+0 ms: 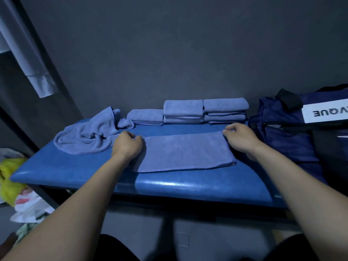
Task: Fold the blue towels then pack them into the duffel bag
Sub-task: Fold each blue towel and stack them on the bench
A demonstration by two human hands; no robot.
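A blue towel (185, 152) lies flat, folded into a long rectangle, in the middle of the blue padded bench (169, 185). My left hand (128, 145) grips its far left corner with curled fingers. My right hand (240, 137) pinches its far right corner. A crumpled blue towel (86, 138) lies at the left. Folded blue towels (205, 111) are stacked in several piles along the wall. The navy duffel bag (286, 132) stands at the right end of the bench, its top hanging open.
A dark wall rises right behind the bench. Plastic bags and a yellow cloth (9, 179) lie on the floor at the left. A pale curtain (28, 59) hangs at the upper left.
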